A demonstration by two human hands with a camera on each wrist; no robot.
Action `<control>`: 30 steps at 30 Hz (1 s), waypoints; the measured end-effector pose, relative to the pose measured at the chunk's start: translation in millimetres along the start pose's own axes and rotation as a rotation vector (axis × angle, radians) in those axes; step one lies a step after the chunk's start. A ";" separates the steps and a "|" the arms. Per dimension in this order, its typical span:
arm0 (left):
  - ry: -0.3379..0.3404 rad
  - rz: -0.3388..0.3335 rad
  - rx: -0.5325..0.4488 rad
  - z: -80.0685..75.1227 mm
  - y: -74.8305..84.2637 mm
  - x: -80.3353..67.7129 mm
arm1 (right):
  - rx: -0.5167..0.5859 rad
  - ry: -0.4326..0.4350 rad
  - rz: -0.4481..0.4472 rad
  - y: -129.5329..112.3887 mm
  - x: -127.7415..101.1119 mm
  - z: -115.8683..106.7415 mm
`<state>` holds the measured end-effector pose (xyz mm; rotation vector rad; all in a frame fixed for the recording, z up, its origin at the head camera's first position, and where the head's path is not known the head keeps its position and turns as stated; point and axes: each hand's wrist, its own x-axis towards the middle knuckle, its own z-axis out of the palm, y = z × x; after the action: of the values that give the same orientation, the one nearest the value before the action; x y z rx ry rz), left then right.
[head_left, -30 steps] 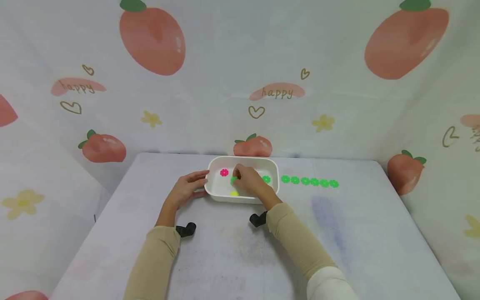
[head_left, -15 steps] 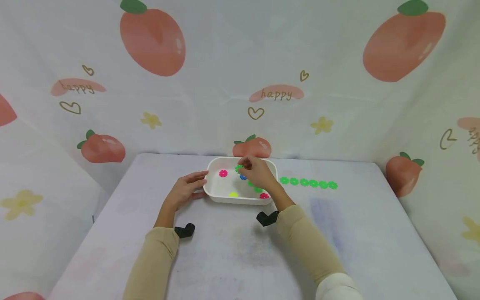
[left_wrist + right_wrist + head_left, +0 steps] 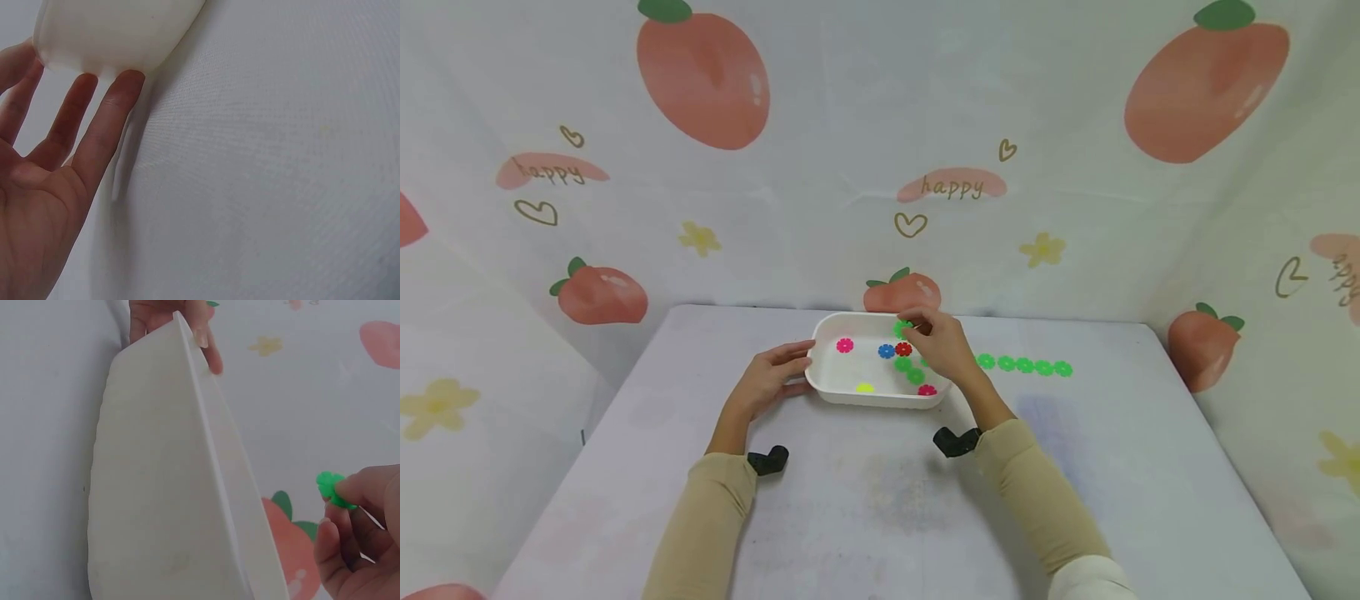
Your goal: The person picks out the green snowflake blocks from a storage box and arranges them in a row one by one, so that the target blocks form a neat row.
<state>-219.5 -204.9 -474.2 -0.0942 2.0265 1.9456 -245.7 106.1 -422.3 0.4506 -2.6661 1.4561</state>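
My right hand (image 3: 942, 346) pinches a green flower-shaped piece (image 3: 334, 489) between thumb and fingertips, above the right part of a white plastic tray (image 3: 880, 400). In the right wrist view the piece is held up beside the tray's long wall. My left hand (image 3: 763, 379) rests its nearly straight fingers against the tray's left end; the left wrist view shows the fingertips (image 3: 128, 81) touching the outer wall. Inside the tray lie a blue flower piece (image 3: 887, 352), a red one (image 3: 903, 349), pink ones (image 3: 845, 345), a yellow one (image 3: 865, 388) and green ones (image 3: 915, 377).
To the right of the tray, several green flower pieces (image 3: 1026, 365) form a row on the white table (image 3: 865, 500); my right hand hides the row's left end. A white cloth (image 3: 820, 167) printed with peaches hangs behind the table.
My right hand has lifted a green flower piece from inside the tray and moved it up and to the right. The left hand has stayed at the tray's left end.
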 end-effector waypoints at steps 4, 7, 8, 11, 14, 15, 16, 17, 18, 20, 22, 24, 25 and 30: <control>0.001 0.003 0.003 -0.8 0.3 -0.6 | 0.024 0.024 -0.003 6.0 -2.5 -8.0; -0.005 0.004 0.002 -1.7 -0.6 -0.4 | 0.049 0.040 -0.002 11.3 -5.3 -14.6; -0.007 0.003 0.001 -1.9 -0.9 -0.3 | 0.059 0.046 0.002 13.4 -6.6 -16.9; -0.005 -0.002 -0.004 -1.9 -1.1 0.2 | 0.071 0.064 0.031 20.4 -10.8 -23.0; 0.000 -0.005 -0.007 -1.3 -0.8 0.4 | 0.081 0.081 0.071 28.0 -15.1 -28.2; 0.002 -0.005 -0.007 -0.9 -0.8 0.4 | 0.082 0.085 0.085 30.4 -16.5 -29.8; 0.004 -0.006 -0.004 -0.8 -0.6 0.3 | 0.087 0.089 0.095 32.8 -17.7 -31.3; 0.005 -0.007 -0.004 -0.7 -0.5 0.3 | 0.094 0.094 0.106 34.9 -19.0 -32.8; 0.005 -0.009 -0.004 -0.6 -0.4 0.2 | 0.105 0.099 0.116 36.8 -20.3 -34.4; 0.005 -0.011 -0.002 -0.6 -0.5 0.3 | 0.117 0.108 0.133 40.7 -23.0 -37.6; 0.003 -0.012 -0.004 -0.7 -0.7 0.5 | 0.128 0.117 0.144 44.3 -25.6 -40.5; 0.002 -0.011 -0.007 -0.8 -1.1 0.7 | 0.133 0.127 0.151 48.0 -28.2 -43.4; 0.003 -0.011 -0.005 -0.8 -1.2 0.6 | 0.135 0.131 0.152 50.0 -29.5 -44.9; 0.002 -0.010 -0.002 -0.7 -0.8 0.1 | 0.131 0.155 0.155 61.2 -35.6 -52.5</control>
<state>-219.4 -205.6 -474.9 -0.1069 2.0217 1.9425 -233.4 188.7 -450.3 0.1331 -2.5433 1.6410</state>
